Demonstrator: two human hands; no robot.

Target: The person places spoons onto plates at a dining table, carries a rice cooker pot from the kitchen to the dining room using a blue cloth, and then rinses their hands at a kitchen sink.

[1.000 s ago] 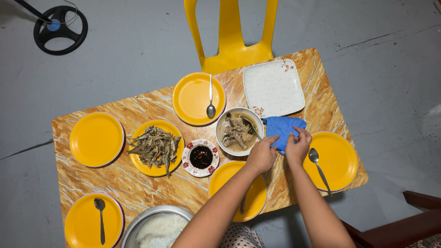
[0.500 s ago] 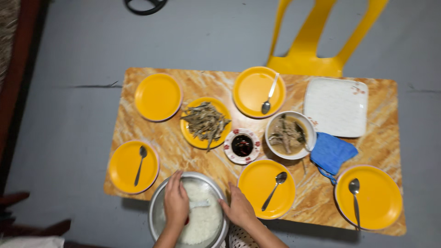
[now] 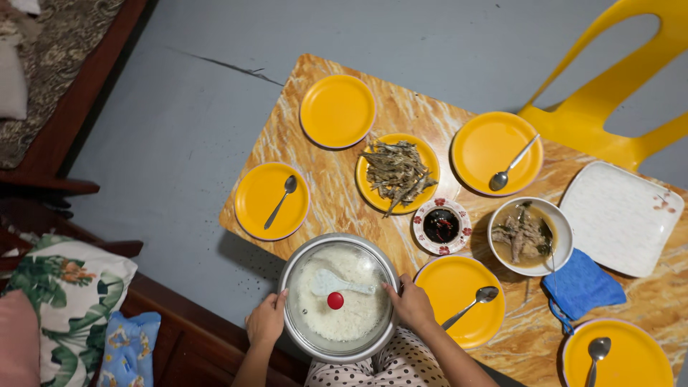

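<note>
A round metal pot of white rice sits at the near edge of the marbled orange table. A clear lid with a red knob covers it, and a white rice paddle lies inside. My left hand grips the pot's left rim. My right hand grips its right rim, next to a yellow plate with a spoon.
On the table are several yellow plates, one with dried fish, a small dish of dark sauce, a soup bowl, a white square plate and a blue cloth. A yellow chair stands behind; a wooden seat with cushions is at left.
My hands left the blue cloth and moved to the rice pot. The pot was uncovered half a second ago and now has the clear lid on it. The view has swung left.
</note>
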